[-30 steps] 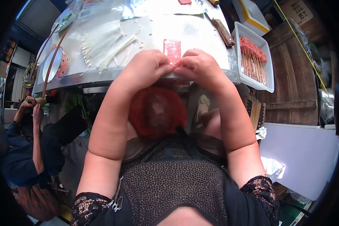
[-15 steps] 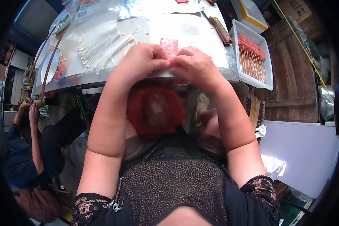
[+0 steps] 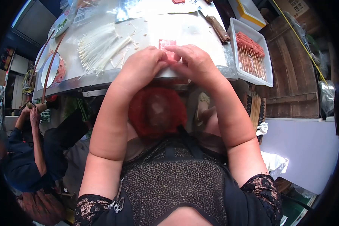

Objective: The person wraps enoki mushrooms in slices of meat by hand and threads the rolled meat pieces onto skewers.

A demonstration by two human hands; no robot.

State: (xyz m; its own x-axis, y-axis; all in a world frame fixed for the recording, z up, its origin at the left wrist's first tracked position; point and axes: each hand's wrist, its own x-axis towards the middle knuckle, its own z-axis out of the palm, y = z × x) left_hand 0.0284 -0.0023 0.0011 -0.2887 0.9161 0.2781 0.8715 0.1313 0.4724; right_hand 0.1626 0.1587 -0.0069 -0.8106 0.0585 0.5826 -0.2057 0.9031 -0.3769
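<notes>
Our L hand [image 3: 145, 62], nearly closed, pinches the meat slice [image 3: 167, 43]; R hand [image 3: 197, 62], half-curled, touches it, can't tell if gripping; uneven pull cld tear it

at twelve o'clock, meat slice [image 3: 167, 44] tinted pink-red. at two, skewered meat [image 3: 249, 44] coloured red, cord [image 3: 306, 49] coloured yellow. at six, dark top [image 3: 175, 180] speckled with tan. at seven, black sleeve [image 3: 89, 208] lace-patterned.
</notes>
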